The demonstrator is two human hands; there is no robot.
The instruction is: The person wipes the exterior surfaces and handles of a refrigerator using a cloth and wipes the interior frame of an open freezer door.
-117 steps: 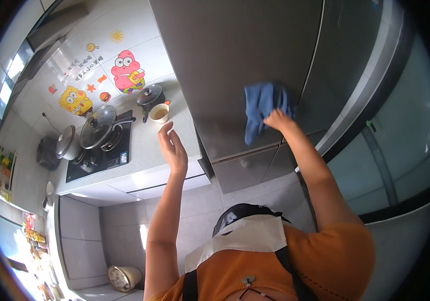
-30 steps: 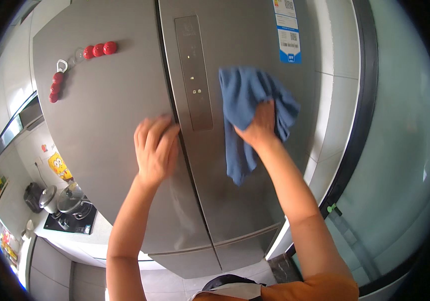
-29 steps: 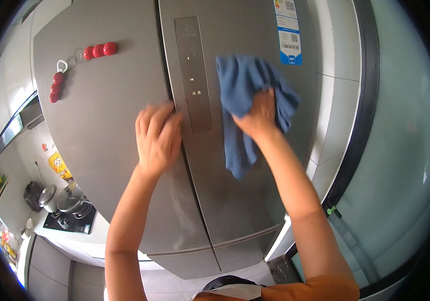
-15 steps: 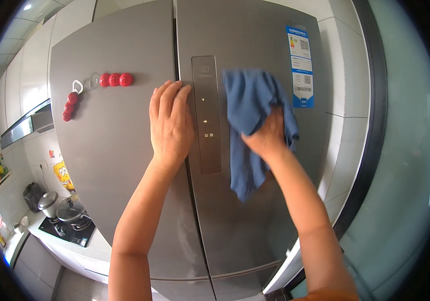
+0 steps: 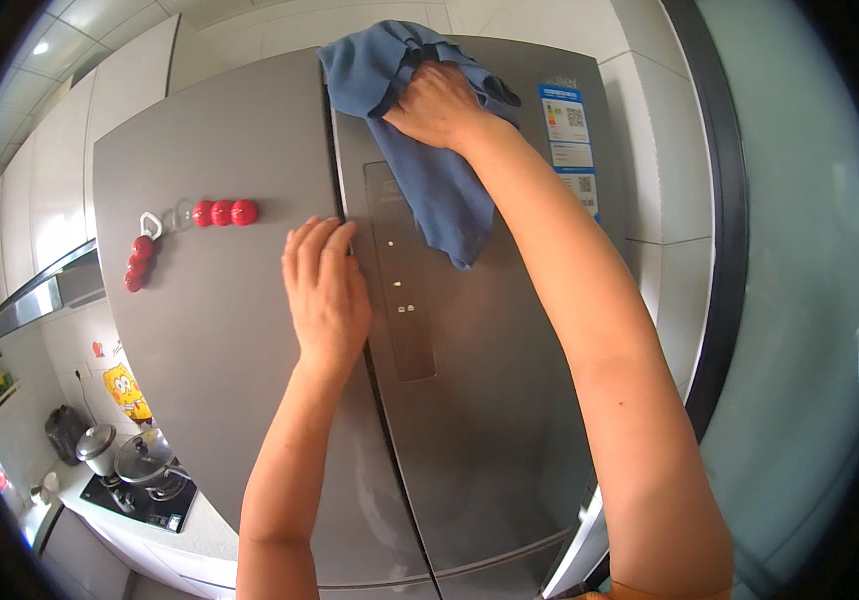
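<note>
A grey double-door refrigerator (image 5: 219,380) fills the middle of the view. High on its right door, by the top edge, my right hand (image 5: 439,105) presses a blue cloth (image 5: 439,200), its fingers partly hidden in the folds. One end of the cloth hangs down over the upper part of the dark control panel (image 5: 404,340). My left hand (image 5: 327,290) lies on the left door beside the gap between the doors, holding nothing, with its fingers extended upward and their tips at the door edge.
Red bead-like ornaments (image 5: 224,212) are on the left door. A blue-and-white label (image 5: 564,130) sticks to the right door, partly covered by my right arm. Pots (image 5: 144,458) stand on a black cooktop (image 5: 164,510) at the lower left. A dark door frame (image 5: 729,250) rises at the right.
My right hand has carried the cloth up and left, from beside the control panel to the top of the door. My left hand stays on the left door as the view tilts upward.
</note>
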